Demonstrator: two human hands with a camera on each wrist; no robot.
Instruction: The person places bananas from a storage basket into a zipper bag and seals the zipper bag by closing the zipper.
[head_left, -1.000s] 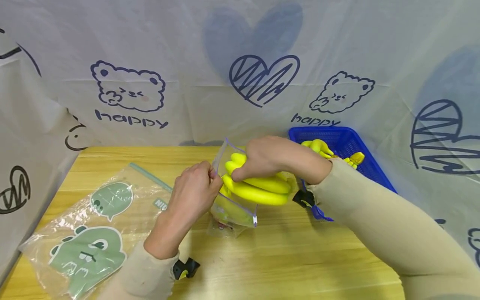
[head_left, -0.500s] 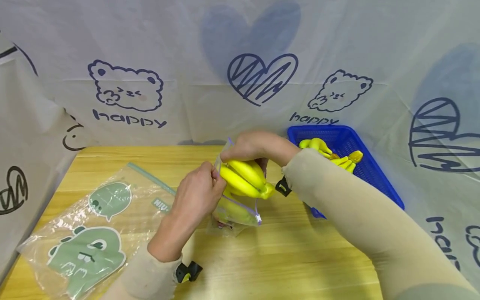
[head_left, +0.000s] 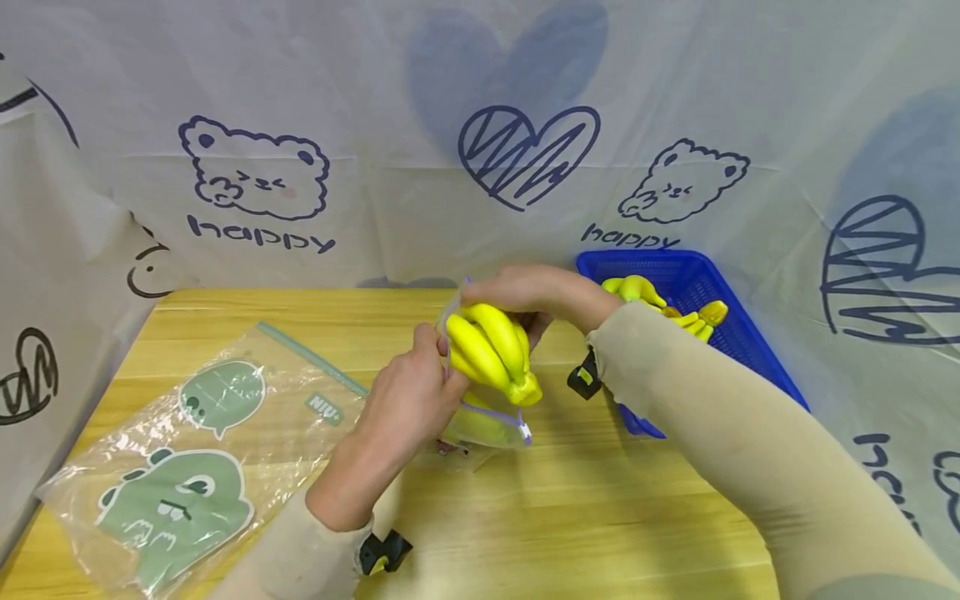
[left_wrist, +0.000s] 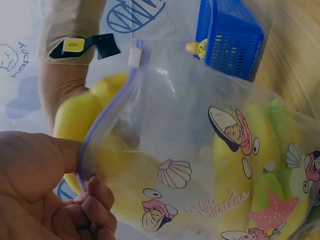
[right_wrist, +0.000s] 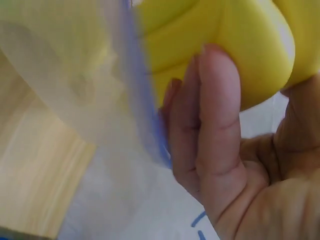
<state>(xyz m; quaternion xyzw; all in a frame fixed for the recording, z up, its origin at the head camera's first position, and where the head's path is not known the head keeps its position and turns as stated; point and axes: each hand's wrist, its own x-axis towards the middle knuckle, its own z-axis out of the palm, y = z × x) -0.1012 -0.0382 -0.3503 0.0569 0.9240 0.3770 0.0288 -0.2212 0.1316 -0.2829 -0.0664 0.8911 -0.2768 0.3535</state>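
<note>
A bunch of yellow bananas (head_left: 487, 346) sits at the mouth of a clear zip bag (head_left: 483, 427), partly inside it. My right hand (head_left: 513, 292) grips the bunch from behind, its fingers (right_wrist: 218, 110) curled against the fruit in the right wrist view. With thumb and fingers my left hand (head_left: 412, 396) pinches the purple-edged rim of the bag. In the left wrist view the bag (left_wrist: 175, 125) carries shell and starfish prints, and more yellow-green bananas (left_wrist: 255, 165) lie deeper inside. A white slider (left_wrist: 135, 57) sits at one end of the zip.
A blue basket (head_left: 757, 354) holding more bananas (head_left: 633, 289) stands at the right, behind my right forearm. At the left, a large clear bag (head_left: 292, 408) with green dinosaur prints lies flat on the wooden table (head_left: 585, 508). A printed cloth (head_left: 420, 208) hangs behind.
My right hand has moved left and turned the bananas so their stem end points toward me, with the bunch now at the bag's opening. My left hand keeps hold of the rim, shifting slightly right.
</note>
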